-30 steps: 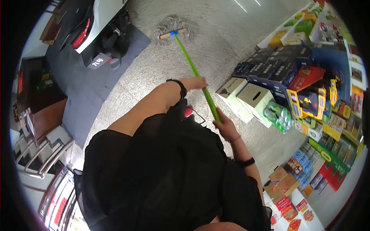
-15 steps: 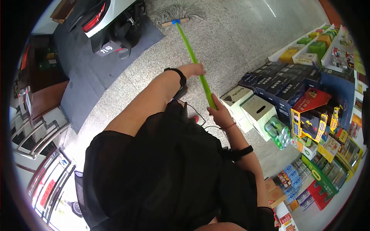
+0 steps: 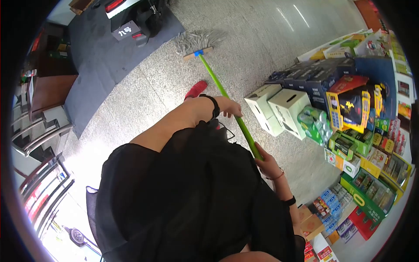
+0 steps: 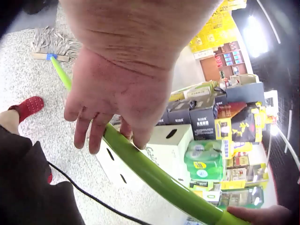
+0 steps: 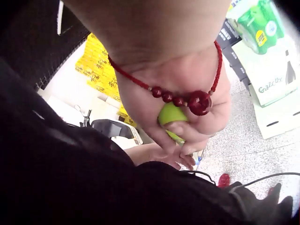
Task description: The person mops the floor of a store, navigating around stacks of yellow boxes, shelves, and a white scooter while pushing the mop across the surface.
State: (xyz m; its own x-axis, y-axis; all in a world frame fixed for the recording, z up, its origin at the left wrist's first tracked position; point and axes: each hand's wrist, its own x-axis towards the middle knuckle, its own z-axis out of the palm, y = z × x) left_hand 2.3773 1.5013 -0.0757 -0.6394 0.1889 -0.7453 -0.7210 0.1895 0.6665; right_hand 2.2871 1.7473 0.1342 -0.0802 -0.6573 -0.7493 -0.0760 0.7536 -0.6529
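Observation:
A string mop with a bright green handle [image 3: 212, 77] slants away over the floor, its grey strand head [image 3: 198, 41] spread flat and joined by a blue clamp on a wooden bar. My left hand [image 3: 228, 106] loosely holds the handle partway along; in the left wrist view its fingers [image 4: 96, 133] hang down around the pole with the thumb against it. Lower down, my right hand [image 3: 267, 164] grips the rounded upper end of the handle, with fingers curled round the green end [image 5: 171, 116] in the right wrist view.
White cartons [image 3: 286, 111], dark boxes and a green bottle pack [image 3: 315, 124] line the right side by the shelves. A scooter [image 3: 131, 24] stands on a dark mat [image 3: 104, 65] at left. A red shoe [image 3: 196, 90] shows beside the mop handle.
The mop head first slid away from me, then came back nearer. Both hands followed with the handle and are now lower in view, still holding it. A red shoe has come into sight.

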